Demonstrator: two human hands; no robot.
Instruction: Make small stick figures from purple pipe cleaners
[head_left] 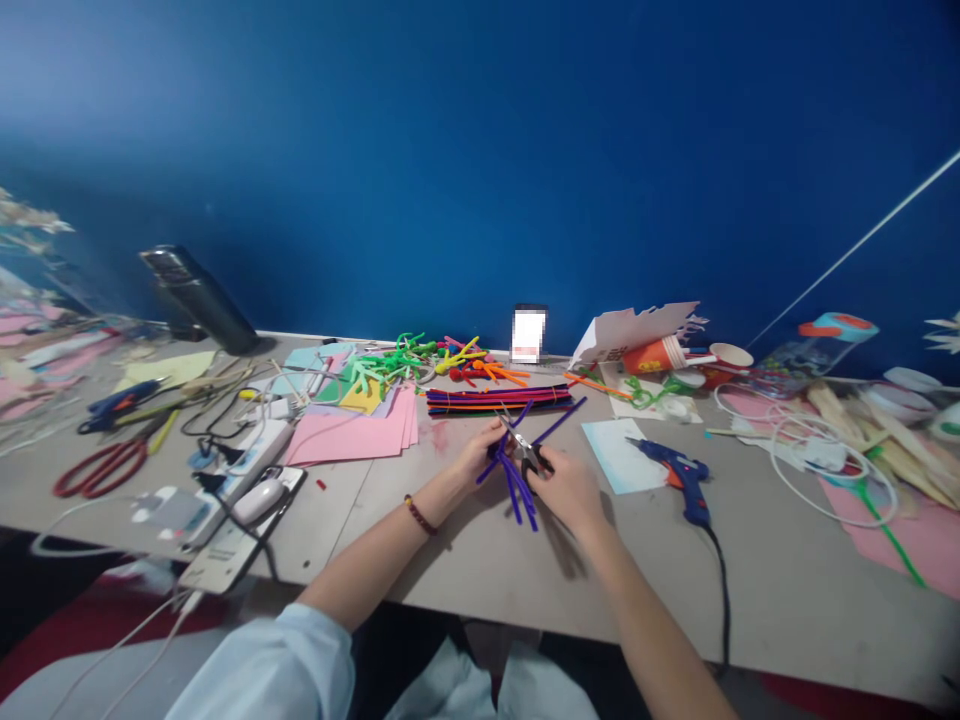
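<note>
Gripping | left hand (478, 452) fingers pinch purple pipe cleaners (517, 490) | right hand (570, 490) fingers curled around scissors (519, 443)

Craft workspace, viewed from above and in front of the worker. A long grey tabletop (780, 610) stands against a deep blue wall (480, 170). The setting is shown by handicraft materials and tools spread across the surface: bundled pipe cleaners (499, 399), stacked pink paper sheets (349, 427), a blue hot glue gun (681, 482) with its black cord, red-handled scissors (101, 468) and decorated paper cups (652, 355). A white power strip (229, 553) lies at the table's near edge. Whether the room belongs to a home or a studio cannot be determined
</note>
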